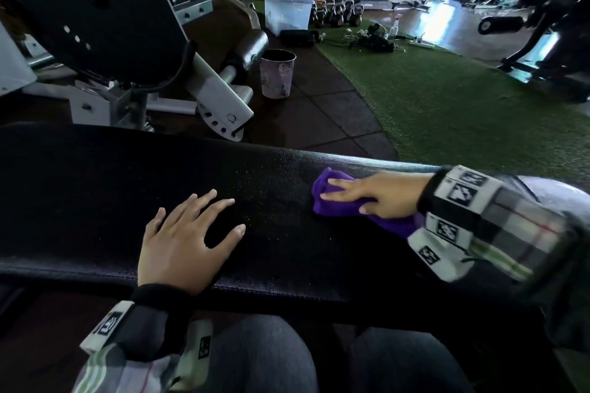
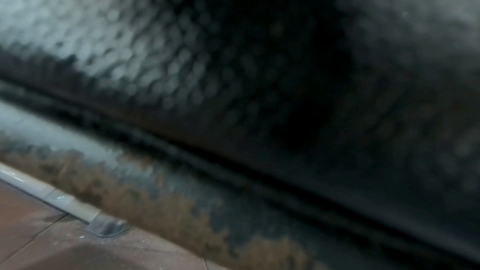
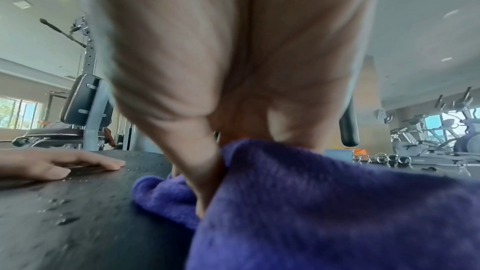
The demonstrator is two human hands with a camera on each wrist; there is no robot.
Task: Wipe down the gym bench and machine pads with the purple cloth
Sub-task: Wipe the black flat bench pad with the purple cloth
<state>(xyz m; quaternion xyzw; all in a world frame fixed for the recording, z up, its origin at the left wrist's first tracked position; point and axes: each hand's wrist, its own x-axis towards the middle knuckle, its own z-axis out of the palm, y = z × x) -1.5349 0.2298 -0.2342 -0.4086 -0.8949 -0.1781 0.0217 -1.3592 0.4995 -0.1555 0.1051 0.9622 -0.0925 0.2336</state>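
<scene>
A long black padded gym bench point(image 1: 95, 201) runs across the head view, speckled with fine droplets near its middle. My right hand point(image 1: 367, 193) lies flat with straight fingers on the bunched purple cloth point(image 1: 335, 206), pressing it onto the bench's right part. In the right wrist view the purple cloth point(image 3: 324, 202) fills the foreground under my palm point(image 3: 207, 59), with droplets on the bench point(image 3: 78, 213) to its left. My left hand point(image 1: 188, 233) rests flat on the bench with fingers spread, and holds nothing. The left wrist view is a dark blur of bench padding point(image 2: 182, 69).
Behind the bench stands a machine with a black back pad point(image 1: 89, 9) and a roller pad point(image 1: 252, 45). A purple-patterned cup point(image 1: 277, 73) sits on the dark floor tiles. Farther back are a clear plastic bin point(image 1: 287, 11), kettlebells point(image 1: 338, 11), a spray bottle point(image 1: 394, 25) and green turf point(image 1: 463, 112).
</scene>
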